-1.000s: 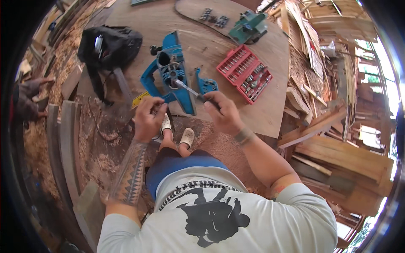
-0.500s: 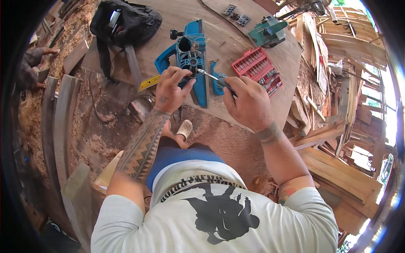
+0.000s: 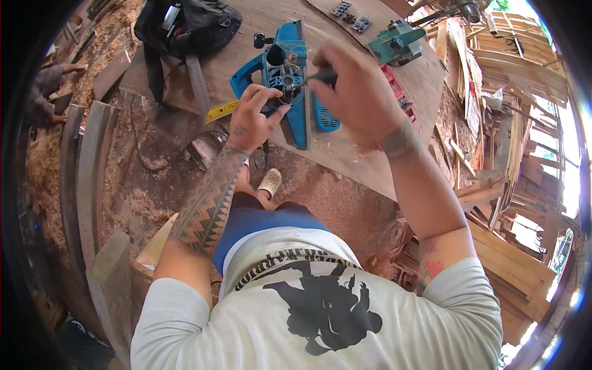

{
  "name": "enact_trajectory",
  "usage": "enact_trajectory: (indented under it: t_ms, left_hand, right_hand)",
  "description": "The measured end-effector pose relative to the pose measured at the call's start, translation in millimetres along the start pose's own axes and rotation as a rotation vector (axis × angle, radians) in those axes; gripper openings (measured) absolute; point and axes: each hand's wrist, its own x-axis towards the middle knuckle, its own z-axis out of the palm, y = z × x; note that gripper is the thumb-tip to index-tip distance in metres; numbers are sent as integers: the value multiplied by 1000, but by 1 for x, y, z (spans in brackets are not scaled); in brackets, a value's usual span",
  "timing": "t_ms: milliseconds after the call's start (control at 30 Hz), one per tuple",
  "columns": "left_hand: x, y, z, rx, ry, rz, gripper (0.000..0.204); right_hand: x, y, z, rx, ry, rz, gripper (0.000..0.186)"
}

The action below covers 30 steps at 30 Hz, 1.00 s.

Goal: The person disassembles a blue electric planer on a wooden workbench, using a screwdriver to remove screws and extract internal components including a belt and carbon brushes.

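Note:
A blue electric hand planer [image 3: 297, 120] lies on the wooden tabletop with its housing opened and inner parts bare. My left hand [image 3: 251, 120] is at its near left side, thumb and fingers pinched on a dark piece by the opening; what that piece is I cannot make out. In my right hand [image 3: 364, 95] is a screwdriver [image 3: 325, 76], gripped by its dark handle, just right of the opening. Its shaft is mostly hidden or blurred. Below that hand lies a loose blue vented cover [image 3: 325, 118].
A red bit case [image 3: 399, 92] is partly hidden behind my right hand. Farther off are a green tool [image 3: 396, 44] and small metal parts [image 3: 351, 17]. A black bag [image 3: 209, 28] and a yellow-handled square [image 3: 221, 111] lie left. Another person's limbs [image 3: 58, 83] show at far left.
My right hand has lifted and swung up and left with the screwdriver, now covering much of the red case. The left hand stays by the planer. The view has shifted slightly.

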Motion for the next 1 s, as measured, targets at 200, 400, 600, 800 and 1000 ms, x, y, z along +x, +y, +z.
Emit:
enact_trajectory:
  t_ms: [200, 400, 600, 800, 1000]
  left_hand:
    - [-2, 0, 5, -87, -8, -77, 34]
    - [-4, -2, 4, -59, 5, -65, 34]
    - [-3, -1, 5, -123, 1, -94, 35]
    - [-2, -6, 2, -78, 11, -79, 40]
    - [-1, 2, 4, -30, -18, -90, 48]
  right_hand:
    - [31, 22, 27, 262, 150, 56, 45]
    - [69, 3, 6, 164, -162, 145, 48]
    - [97, 18, 22, 160, -183, -75, 50]
    - [53, 23, 21, 128, 9, 19, 47]
    - [-48, 59, 54, 888, 530, 508, 37]
